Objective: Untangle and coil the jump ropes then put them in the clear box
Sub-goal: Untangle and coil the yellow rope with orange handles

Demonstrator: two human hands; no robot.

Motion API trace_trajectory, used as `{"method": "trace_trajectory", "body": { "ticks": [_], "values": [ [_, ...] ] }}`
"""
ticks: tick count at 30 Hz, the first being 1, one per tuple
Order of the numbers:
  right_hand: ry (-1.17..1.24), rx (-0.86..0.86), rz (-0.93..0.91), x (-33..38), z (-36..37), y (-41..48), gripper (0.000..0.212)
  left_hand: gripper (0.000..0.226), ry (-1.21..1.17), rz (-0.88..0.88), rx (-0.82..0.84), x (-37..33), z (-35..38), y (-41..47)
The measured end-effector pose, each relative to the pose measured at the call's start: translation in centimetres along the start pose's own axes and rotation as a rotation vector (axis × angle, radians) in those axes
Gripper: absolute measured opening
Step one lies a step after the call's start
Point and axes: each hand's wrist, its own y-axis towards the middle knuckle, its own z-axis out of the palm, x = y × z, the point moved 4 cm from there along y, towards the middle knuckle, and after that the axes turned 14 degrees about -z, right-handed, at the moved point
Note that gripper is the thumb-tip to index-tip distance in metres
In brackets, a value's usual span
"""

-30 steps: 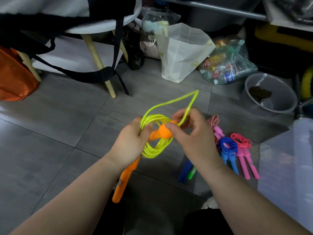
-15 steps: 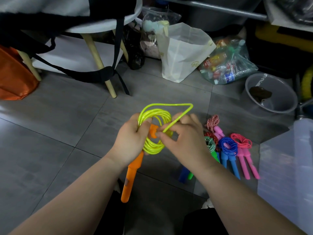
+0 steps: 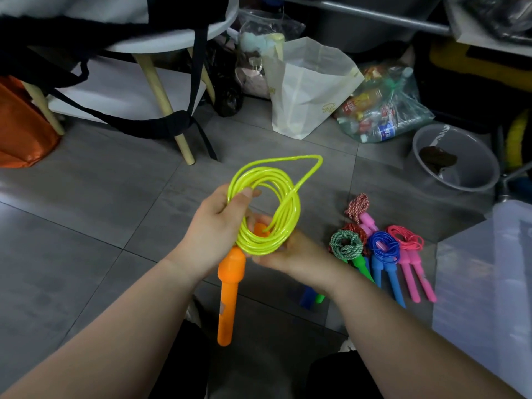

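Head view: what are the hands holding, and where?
Yellow-green jump rope: left hand pinches the coil's upper left; right hand grips its lower edge, near the orange handles.

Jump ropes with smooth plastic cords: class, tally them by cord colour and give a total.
yellow-green jump rope: 1
blue jump rope: 1
pink jump rope: 1
Total: 3
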Motion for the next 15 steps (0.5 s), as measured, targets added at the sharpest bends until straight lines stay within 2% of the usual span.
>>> {"method": "trace_trajectory", "body": {
  "ticks": [2,5,8,11,15],
  "values": [
    [-0.012,-0.017,0.022,-0.1,-0.4,0.0,0.032,0.023,-0.003,0.003,-0.019,0.1,-0.5,0.2],
    [-0.282,0.02,0.065,-0.8,-1.0,-0.4,0.018,0.023,-0.006,0.0,-0.052,0.1,-1.2,0.4],
    [-0.566,0.068,0.164,-1.2,-1.8,-1.0,0.026,0.023,0.036,0.034,-0.082,-0.1,-1.4,0.2],
    [-0.691,0.051,0.225,-1.4,-2.6,-1.4,0.031,0.024,0.002,0.061,-0.091,-0.4,-1.5,0.2],
    [-0.932,0.228,0.428,-4.0,-3.0,-2.5,0.033,0.025,-0.18,0.044,-0.036,-1.0,-1.7,0.1]
  ]
}}
